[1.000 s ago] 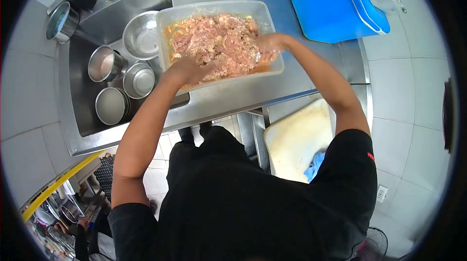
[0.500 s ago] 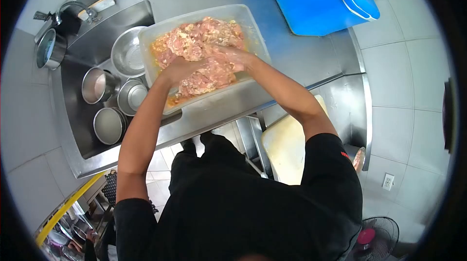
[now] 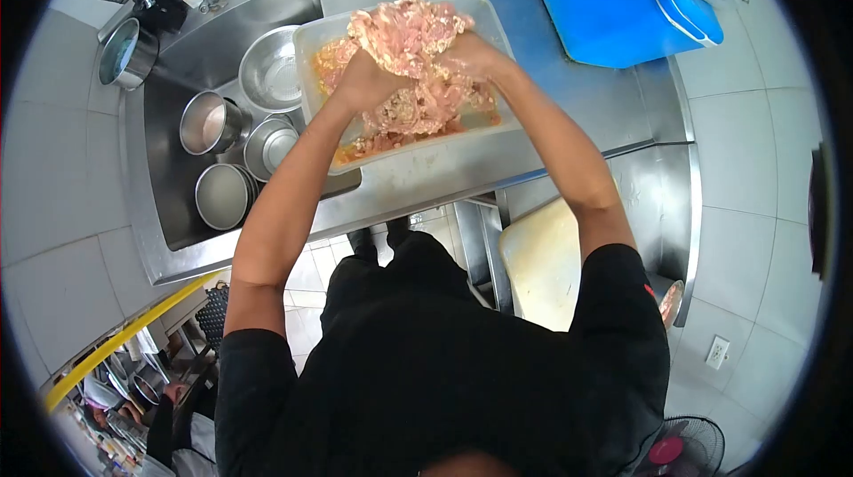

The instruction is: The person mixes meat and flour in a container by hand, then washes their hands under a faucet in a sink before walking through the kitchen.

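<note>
Both hands lift a meat clump [image 3: 407, 31] above the tub [image 3: 498, 126] on the counter [image 3: 426, 177]. Left hand [image 3: 362, 82] & right hand [image 3: 473, 55] cupped under it, fingers buried in meat, so grip can't be made out. Tub's near wall partly hidden by arms.

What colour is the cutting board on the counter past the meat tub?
Blue, seen in the head view: the cutting board lies on the steel counter.

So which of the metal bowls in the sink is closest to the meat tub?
The wide shallow bowl at the sink's far end, its rim right beside the meat tub. The other three bowls sit lower left, farther from the tub.
</note>
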Demonstrator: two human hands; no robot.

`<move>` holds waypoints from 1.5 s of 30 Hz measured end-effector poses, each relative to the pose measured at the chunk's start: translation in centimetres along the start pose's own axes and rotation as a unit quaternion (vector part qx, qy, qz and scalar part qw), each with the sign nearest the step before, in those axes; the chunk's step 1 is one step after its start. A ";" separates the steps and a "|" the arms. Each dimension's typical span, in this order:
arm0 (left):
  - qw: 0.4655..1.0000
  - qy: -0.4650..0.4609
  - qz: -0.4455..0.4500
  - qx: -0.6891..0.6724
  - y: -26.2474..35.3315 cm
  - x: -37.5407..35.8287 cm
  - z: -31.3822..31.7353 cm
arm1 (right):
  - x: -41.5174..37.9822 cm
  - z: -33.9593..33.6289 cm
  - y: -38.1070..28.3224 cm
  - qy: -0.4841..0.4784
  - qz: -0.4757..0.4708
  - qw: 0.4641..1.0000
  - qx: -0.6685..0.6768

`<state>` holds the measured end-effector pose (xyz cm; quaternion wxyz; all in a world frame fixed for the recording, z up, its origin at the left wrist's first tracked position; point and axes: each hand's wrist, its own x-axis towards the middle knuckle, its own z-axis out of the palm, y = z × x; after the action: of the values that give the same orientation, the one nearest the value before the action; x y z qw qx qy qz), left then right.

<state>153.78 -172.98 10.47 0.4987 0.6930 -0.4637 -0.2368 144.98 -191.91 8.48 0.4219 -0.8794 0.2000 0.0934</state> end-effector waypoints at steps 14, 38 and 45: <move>0.950 -0.141 -0.204 0.190 2.5 0.6 -1.9 | -4.4 -3.2 -5.5 0.058 -0.088 0.961 -0.254; 0.934 0.023 -0.326 0.145 -5.9 3.0 -2.5 | 3.5 -0.6 8.0 0.234 -0.003 0.959 -0.159; 0.953 0.062 -0.285 -0.081 -10.7 9.3 -2.1 | 11.7 -0.6 5.9 -0.004 0.143 0.909 0.391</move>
<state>164.10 -179.38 2.78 0.4928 0.7670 -0.1943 -0.3621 153.02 -198.89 0.84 0.7149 -0.6058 0.3420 0.0708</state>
